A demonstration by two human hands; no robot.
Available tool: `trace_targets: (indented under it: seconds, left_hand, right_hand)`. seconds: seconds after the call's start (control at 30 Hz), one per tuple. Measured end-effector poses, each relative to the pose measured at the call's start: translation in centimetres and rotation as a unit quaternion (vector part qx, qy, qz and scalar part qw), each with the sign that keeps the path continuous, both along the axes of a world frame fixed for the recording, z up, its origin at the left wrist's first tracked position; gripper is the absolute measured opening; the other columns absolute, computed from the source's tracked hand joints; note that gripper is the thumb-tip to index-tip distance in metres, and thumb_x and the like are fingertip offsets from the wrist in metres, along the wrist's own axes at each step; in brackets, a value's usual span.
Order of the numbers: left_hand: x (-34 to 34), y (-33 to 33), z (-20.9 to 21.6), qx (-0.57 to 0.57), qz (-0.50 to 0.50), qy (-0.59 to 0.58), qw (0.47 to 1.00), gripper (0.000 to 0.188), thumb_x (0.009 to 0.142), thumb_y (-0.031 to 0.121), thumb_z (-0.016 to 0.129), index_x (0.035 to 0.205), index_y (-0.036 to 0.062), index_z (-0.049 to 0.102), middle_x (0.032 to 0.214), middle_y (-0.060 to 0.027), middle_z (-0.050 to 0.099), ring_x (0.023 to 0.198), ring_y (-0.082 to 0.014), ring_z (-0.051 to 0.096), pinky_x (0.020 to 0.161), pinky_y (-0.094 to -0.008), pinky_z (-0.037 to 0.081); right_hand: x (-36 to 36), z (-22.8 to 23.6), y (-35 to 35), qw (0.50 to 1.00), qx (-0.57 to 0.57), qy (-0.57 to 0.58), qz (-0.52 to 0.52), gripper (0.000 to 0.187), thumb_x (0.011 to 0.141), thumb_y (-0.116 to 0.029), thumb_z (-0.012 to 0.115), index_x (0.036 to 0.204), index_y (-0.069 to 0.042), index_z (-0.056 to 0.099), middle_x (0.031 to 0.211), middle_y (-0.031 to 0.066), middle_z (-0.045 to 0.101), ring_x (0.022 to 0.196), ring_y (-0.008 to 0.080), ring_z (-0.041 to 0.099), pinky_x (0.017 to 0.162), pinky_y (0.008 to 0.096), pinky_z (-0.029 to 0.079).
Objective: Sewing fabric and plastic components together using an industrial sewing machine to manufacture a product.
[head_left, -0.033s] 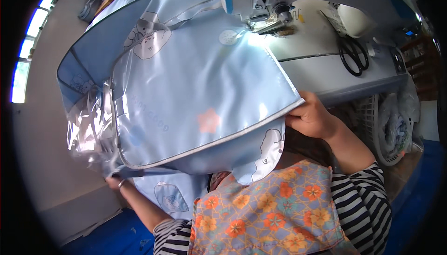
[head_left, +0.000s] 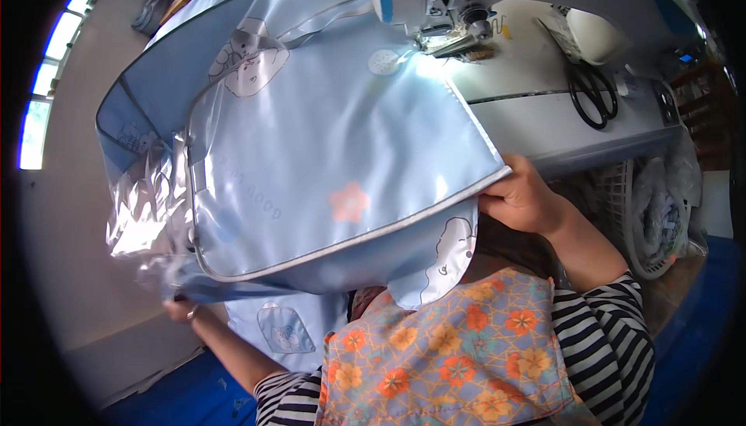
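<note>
A large light blue waterproof fabric piece [head_left: 334, 130] with a grey bound edge, cartoon animals and a pink star spreads before me. Its far right side lies beneath the needle area of a white and blue sewing machine [head_left: 474, 18], lit by a small lamp. At the near right corner, my right hand [head_left: 521, 199] is closed, pinching the bound edge between thumb and fingers. My left hand [head_left: 180, 309], low at the left, is closed on a hanging blue part of the same fabric, next to crinkled clear plastic [head_left: 144, 208]; its fingertips are partly hidden.
Black-handled scissors [head_left: 592, 96] lie on the machine bed [head_left: 536, 123] at the right. Below it stands a white plastic basket [head_left: 641, 239] with bagged material. A floral apron [head_left: 451, 348] covers my lap. A wall [head_left: 78, 255] and a blue floor covering [head_left: 194, 387] lie to the left.
My left hand has moved slightly left, drawing the hanging blue fabric and clear plastic with it. My right hand stays almost in place at the corner.
</note>
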State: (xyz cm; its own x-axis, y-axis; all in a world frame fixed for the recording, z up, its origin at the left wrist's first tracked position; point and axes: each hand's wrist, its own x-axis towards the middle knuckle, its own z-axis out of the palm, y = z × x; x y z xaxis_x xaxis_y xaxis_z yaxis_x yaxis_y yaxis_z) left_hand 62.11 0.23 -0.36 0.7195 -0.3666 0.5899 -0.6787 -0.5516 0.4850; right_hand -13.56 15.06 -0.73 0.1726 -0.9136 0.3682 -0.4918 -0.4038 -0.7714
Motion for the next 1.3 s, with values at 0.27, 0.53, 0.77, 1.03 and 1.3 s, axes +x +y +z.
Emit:
trace_targets:
  seconds: [0.27,0.53,0.77,1.03,1.3]
  left_hand:
    - [-8.4,-17.1,19.7,-0.069,-0.18,-0.324,0.926,0.035,0.091,0.029,0.057,0.109,-0.0005,0.063,0.106,-0.0212,0.066,0.098,-0.0349,0.064,0.086,-0.0422,0.05]
    - [-35.4,-44.6,23.7,-0.112,-0.435,-0.427,0.785,0.026,0.094,0.024,0.053,0.107,0.0028,0.062,0.105,-0.0199,0.066,0.1,-0.0357,0.063,0.086,-0.0435,0.049]
    - [-36.0,-43.3,1.4,0.147,-0.565,-0.196,0.788,0.051,0.097,0.041,0.04,0.113,-0.0011,0.063,0.114,-0.0257,0.061,0.11,-0.0395,0.056,0.096,-0.0453,0.041]
    - [-51.4,-7.0,15.8,-0.126,-0.821,-0.148,0.537,0.034,0.098,0.017,0.045,0.124,-0.0024,0.055,0.121,-0.0153,0.06,0.113,-0.025,0.056,0.101,-0.035,0.041]
    - [-59.2,0.1,4.1,0.14,-0.794,-0.324,0.494,0.038,0.082,0.01,0.049,0.117,-0.0024,0.057,0.118,-0.0159,0.061,0.113,-0.0297,0.056,0.095,-0.0396,0.043]
  right_hand:
    - [0.3,0.0,0.2,0.997,0.049,-0.063,0.018,0.022,0.08,-0.001,0.069,0.102,-0.002,0.069,0.105,0.0146,0.065,0.097,0.0311,0.065,0.085,0.0349,0.052]
    - [2.0,0.2,0.0,0.994,0.083,0.053,-0.037,0.024,0.083,-0.009,0.065,0.107,-0.004,0.066,0.111,0.0126,0.065,0.102,0.0326,0.062,0.089,0.0386,0.049]
    - [2.8,-0.9,-0.4,0.999,-0.001,0.039,-0.036,0.033,0.068,0.002,0.068,0.099,-0.01,0.068,0.1,0.0068,0.067,0.093,0.0289,0.063,0.08,0.0377,0.049]
    - [6.5,-1.5,0.5,0.975,-0.181,0.128,-0.024,0.024,0.075,-0.01,0.061,0.099,-0.007,0.065,0.102,0.0052,0.064,0.092,0.0257,0.063,0.079,0.039,0.052]
    - [6.2,-0.9,2.7,0.997,-0.035,-0.072,0.009,0.026,0.075,-0.004,0.064,0.101,-0.005,0.067,0.102,0.0108,0.069,0.094,0.0298,0.066,0.092,0.0452,0.048]
